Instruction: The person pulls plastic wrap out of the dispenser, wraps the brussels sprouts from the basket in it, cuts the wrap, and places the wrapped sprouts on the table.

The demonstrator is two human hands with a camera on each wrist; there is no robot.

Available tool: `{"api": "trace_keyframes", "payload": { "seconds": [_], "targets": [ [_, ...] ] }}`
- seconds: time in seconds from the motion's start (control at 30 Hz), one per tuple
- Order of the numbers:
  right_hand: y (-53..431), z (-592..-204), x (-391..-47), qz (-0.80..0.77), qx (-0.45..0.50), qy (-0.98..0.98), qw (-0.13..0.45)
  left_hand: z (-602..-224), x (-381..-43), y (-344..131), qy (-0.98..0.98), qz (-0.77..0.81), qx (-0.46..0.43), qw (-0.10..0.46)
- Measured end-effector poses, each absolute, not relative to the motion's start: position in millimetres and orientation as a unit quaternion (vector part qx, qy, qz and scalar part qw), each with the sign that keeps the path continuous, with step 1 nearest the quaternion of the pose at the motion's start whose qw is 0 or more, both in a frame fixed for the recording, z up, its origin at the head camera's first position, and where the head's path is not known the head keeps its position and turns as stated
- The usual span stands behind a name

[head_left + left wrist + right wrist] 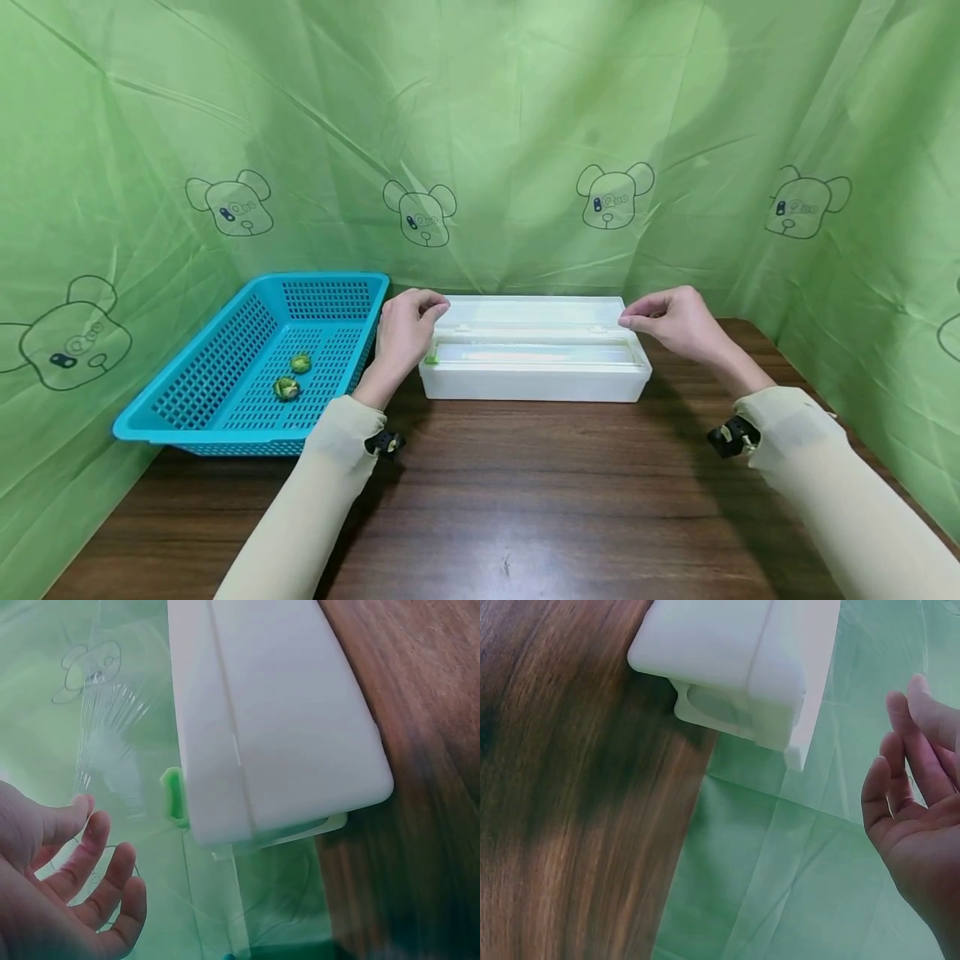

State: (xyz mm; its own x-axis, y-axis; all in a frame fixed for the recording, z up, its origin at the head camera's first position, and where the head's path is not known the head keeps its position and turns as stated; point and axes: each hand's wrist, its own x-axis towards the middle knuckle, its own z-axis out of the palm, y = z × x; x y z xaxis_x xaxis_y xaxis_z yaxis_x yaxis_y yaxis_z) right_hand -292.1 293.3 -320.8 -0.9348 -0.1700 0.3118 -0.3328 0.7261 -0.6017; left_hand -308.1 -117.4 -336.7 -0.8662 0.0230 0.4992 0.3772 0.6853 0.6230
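A long white cling film dispenser [536, 388] stands on the table with its lid [536, 312] raised at the back. Clear cling film [116, 742] stretches up from it, creased towards the fingers. At the left end, my left hand [405, 329] pinches one corner of the film between thumb and forefinger. My right hand [675, 321] pinches the other corner beyond the right end; creases in the film [924, 637] run to those fingertips. The green slider [174, 796] sits at the dispenser's left end. In the head view the film itself is hard to make out.
A blue perforated basket [202, 436] stands on the left, holding two small green sprouts, one nearer [287, 388] and one farther [300, 363]. The dark wooden table [525, 500] extends in front. Green printed curtains [517, 125] close off the back and sides.
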Motion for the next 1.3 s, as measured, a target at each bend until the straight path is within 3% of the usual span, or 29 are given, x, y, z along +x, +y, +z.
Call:
{"api": "trace_keyframes", "payload": {
  "seconds": [1.3],
  "targets": [
    [291, -282, -278, 0.358, 0.125, -0.915, 0.141, -304, -297, -119, -0.871, -0.389, -0.125, 0.273]
  ]
}}
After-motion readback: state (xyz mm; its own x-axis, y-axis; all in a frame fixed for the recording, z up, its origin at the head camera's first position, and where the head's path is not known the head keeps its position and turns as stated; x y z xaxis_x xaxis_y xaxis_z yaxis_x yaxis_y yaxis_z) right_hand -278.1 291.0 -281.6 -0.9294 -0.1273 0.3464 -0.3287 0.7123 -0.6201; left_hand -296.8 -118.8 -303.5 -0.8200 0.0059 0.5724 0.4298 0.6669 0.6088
